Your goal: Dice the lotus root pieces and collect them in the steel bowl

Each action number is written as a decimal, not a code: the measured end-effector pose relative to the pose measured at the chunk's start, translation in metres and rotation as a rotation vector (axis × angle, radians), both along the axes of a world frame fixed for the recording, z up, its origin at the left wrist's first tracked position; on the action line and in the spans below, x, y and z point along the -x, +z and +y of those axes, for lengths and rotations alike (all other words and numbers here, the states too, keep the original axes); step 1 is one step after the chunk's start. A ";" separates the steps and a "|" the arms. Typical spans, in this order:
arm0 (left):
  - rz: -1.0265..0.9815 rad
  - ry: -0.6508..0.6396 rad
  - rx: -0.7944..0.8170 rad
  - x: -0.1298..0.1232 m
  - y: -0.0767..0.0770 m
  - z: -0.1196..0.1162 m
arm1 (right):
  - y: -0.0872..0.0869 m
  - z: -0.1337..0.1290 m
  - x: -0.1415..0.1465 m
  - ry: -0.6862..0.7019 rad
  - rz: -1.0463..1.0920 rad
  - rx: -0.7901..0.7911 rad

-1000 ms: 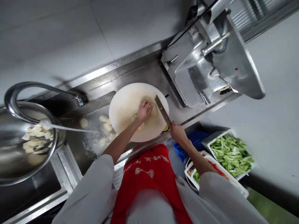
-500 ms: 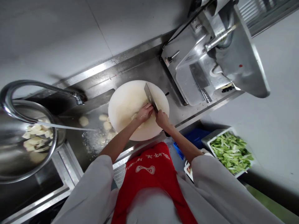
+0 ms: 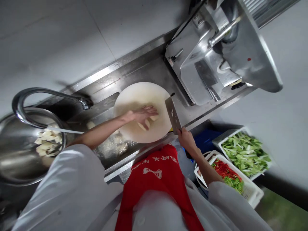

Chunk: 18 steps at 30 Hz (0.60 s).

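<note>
On the round white cutting board (image 3: pixel 130 96) my left hand (image 3: pixel 145 115) lies with its fingers spread, over pale cut pieces (image 3: pixel 154 118) that look like peeled potato. The palm hides part of them. My right hand (image 3: pixel 186 139) grips a cleaver (image 3: pixel 172 114) by its handle. The blade is held off the board's right edge, with small pale bits stuck to its face. To the left, running water churns in the sink, where blurred pale lumps (image 3: pixel 116 141) lie.
At the left a steel bowl (image 3: pixel 63 131) holds pale pieces under a curved faucet (image 3: pixel 45 90). A slicing machine (image 3: pixel 192 57) with a second cleaver (image 3: pixel 205 75) on it stands at the right. Baskets of chopped greens (image 3: pixel 245 154) and red strips (image 3: pixel 226 170) sit lower right.
The cleaver has moved right and toward me, off the board, in my right hand. My left hand has gone from curled beside the blade to spread over the pieces.
</note>
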<state>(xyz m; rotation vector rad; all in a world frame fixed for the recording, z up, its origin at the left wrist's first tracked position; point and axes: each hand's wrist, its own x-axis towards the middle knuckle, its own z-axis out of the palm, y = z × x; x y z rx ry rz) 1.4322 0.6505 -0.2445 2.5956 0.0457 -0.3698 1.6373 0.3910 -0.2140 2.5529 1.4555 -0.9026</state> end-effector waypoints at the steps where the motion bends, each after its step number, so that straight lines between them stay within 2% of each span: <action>1: 0.031 0.007 -0.023 0.017 0.000 -0.005 | -0.003 -0.003 0.009 0.015 0.026 0.015; 3: 0.038 0.086 -0.064 0.049 -0.003 -0.022 | -0.007 -0.006 0.027 0.051 0.072 0.026; 5: 0.005 0.272 -0.110 0.068 -0.012 -0.048 | -0.010 -0.003 0.047 0.085 0.101 0.023; 7: -0.056 0.580 -0.173 0.068 -0.024 -0.080 | -0.012 0.005 0.065 0.118 0.119 0.024; 9: -0.139 0.914 -0.227 0.056 -0.036 -0.109 | -0.012 0.014 0.080 0.169 0.126 0.031; 10: -0.184 1.039 -0.236 0.048 -0.040 -0.120 | -0.012 0.019 0.086 0.203 0.124 0.032; 11: -0.230 1.118 -0.227 0.042 -0.042 -0.128 | -0.012 0.023 0.089 0.238 0.118 0.033; 13: -0.333 1.174 -0.165 0.036 -0.043 -0.135 | -0.010 0.030 0.090 0.297 0.095 0.029; 18: -0.577 1.372 -0.081 0.049 -0.040 -0.136 | 0.006 0.024 0.083 0.328 0.043 0.003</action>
